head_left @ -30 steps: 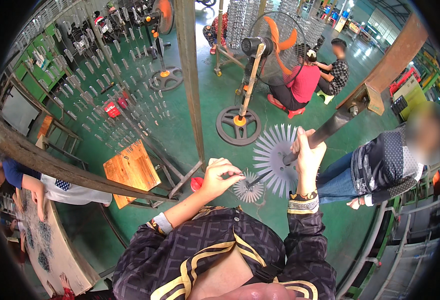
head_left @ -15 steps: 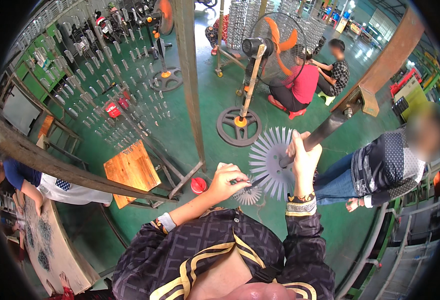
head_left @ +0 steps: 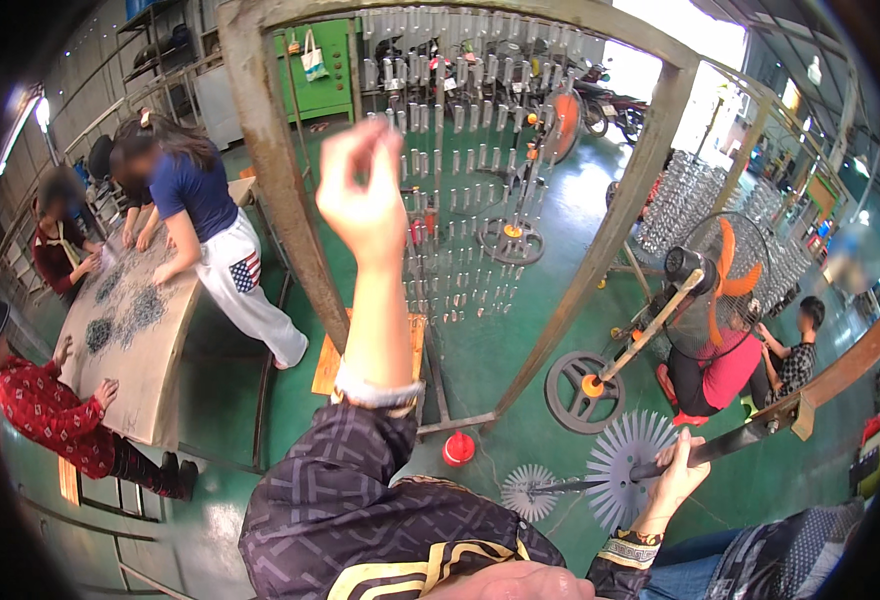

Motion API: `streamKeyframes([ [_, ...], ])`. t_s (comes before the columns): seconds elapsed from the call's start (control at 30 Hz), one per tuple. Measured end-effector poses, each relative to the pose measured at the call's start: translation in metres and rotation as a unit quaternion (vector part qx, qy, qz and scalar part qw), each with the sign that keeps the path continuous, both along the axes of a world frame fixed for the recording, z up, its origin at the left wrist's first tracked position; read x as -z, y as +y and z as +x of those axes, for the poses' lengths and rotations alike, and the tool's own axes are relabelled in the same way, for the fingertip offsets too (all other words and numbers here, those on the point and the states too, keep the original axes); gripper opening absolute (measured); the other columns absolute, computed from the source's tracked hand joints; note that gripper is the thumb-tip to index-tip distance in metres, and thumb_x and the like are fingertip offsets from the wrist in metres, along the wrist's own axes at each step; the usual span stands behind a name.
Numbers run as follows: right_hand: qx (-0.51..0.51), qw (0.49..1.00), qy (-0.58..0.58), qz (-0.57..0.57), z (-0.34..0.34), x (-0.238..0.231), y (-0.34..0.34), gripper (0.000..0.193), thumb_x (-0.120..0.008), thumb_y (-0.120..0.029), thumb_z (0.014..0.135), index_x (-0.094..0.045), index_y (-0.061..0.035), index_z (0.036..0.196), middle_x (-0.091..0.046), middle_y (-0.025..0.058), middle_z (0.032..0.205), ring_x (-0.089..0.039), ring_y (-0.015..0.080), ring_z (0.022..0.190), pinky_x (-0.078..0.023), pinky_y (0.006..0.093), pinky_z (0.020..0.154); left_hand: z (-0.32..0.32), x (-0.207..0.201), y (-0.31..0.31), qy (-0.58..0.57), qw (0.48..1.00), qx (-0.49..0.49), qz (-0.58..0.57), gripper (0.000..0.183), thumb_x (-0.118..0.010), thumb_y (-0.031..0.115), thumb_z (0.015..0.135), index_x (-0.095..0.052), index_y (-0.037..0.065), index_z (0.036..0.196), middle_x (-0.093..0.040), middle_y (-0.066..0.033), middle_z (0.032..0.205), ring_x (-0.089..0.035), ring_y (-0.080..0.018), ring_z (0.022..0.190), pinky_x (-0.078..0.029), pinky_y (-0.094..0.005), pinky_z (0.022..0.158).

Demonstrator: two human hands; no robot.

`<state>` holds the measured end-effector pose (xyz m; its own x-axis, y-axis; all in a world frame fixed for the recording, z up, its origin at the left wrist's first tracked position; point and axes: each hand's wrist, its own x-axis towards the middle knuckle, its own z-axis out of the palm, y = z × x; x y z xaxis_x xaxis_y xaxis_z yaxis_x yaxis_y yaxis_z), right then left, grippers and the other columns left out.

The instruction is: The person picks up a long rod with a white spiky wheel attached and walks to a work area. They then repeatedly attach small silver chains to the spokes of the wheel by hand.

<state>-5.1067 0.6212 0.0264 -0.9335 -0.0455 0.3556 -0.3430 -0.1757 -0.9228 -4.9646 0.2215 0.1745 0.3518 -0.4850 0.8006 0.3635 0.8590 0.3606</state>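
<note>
My left hand (head_left: pixel 365 195) is raised high in front of the steel frame, its fingers curled together in a pinch. It is smeared by motion, and whatever the fingertips hold cannot be made out. At the lower right, my right hand (head_left: pixel 682 472) is closed round a dark metal shaft (head_left: pixel 712 450). Just left of that hand, a large grey disc with slotted, tooth-like edges (head_left: pixel 615 490) sits on the shaft. A smaller toothed disc (head_left: pixel 528 492) is at the shaft's left end, apart from both hands.
Small shiny metal pieces (head_left: pixel 460 165) hang in rows within the steel frame (head_left: pixel 285 190). A fan (head_left: pixel 695 275) stands beyond the discs. A red container (head_left: pixel 458 449) is on the floor. People work around a table (head_left: pixel 165 390) at left; others sit at right, and someone stands close on my right.
My left hand has left the small disc and risen up and to the left. My view has swung left, bringing the table into fuller sight. My right hand stays on the shaft.
</note>
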Motion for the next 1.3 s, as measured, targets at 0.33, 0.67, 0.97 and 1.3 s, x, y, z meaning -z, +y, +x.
streamKeyframes([
  [0.33, -0.015, 1.0, 0.009, -0.005, -0.005, 0.001, -0.006, 0.03, -0.054, -0.009, 0.089, -0.039, -0.0079, 0.063, -0.038, -0.0015, 0.048, -0.034, 0.0061, 0.04, -0.035, 0.0223, 0.042, -0.001, -0.093, -0.092, 0.005, 0.978, 0.139, 0.153, 0.033, -0.058, 0.033, 0.088, -0.066, 0.004, 0.101, -0.064, -0.0033, 0.082, -0.052, -0.0116, 0.073, -0.042, -0.0241, 0.07],
  [0.67, 0.005, 1.0, 0.015, 0.019, -0.001, -0.003, -0.007, 0.03, -0.055, -0.011, 0.089, -0.04, -0.0077, 0.063, -0.037, -0.0014, 0.047, -0.034, 0.0057, 0.04, -0.035, 0.0223, 0.041, 0.007, -0.101, -0.138, -0.115, 0.921, 0.372, -0.002, 0.033, -0.054, 0.034, 0.09, -0.059, 0.006, 0.106, -0.056, 0.002, 0.086, -0.046, -0.0092, 0.077, -0.032, -0.0255, 0.066],
  [0.97, 0.018, 0.999, 0.016, 0.024, -0.003, 0.002, -0.003, 0.031, -0.055, -0.011, 0.089, -0.04, -0.0077, 0.062, -0.037, -0.0017, 0.048, -0.033, 0.0053, 0.04, -0.035, 0.0221, 0.041, 0.004, -0.1, -0.154, -0.141, 0.844, 0.516, 0.043, 0.033, -0.046, 0.031, 0.093, -0.053, 0.006, 0.113, -0.046, 0.0026, 0.081, -0.04, -0.0114, 0.071, -0.031, -0.0303, 0.067],
  [1.3, 0.018, 0.999, 0.014, 0.028, -0.002, 0.003, -0.004, 0.032, -0.055, -0.012, 0.089, -0.039, -0.0081, 0.062, -0.036, -0.0025, 0.047, -0.032, 0.0049, 0.04, -0.035, 0.0218, 0.042, -0.006, -0.089, -0.201, -0.122, 0.721, 0.682, -0.02, 0.015, -0.058, 0.024, 0.086, -0.062, 0.009, 0.087, -0.064, -0.0059, 0.083, -0.062, -0.021, 0.077, -0.051, -0.0357, 0.061],
])
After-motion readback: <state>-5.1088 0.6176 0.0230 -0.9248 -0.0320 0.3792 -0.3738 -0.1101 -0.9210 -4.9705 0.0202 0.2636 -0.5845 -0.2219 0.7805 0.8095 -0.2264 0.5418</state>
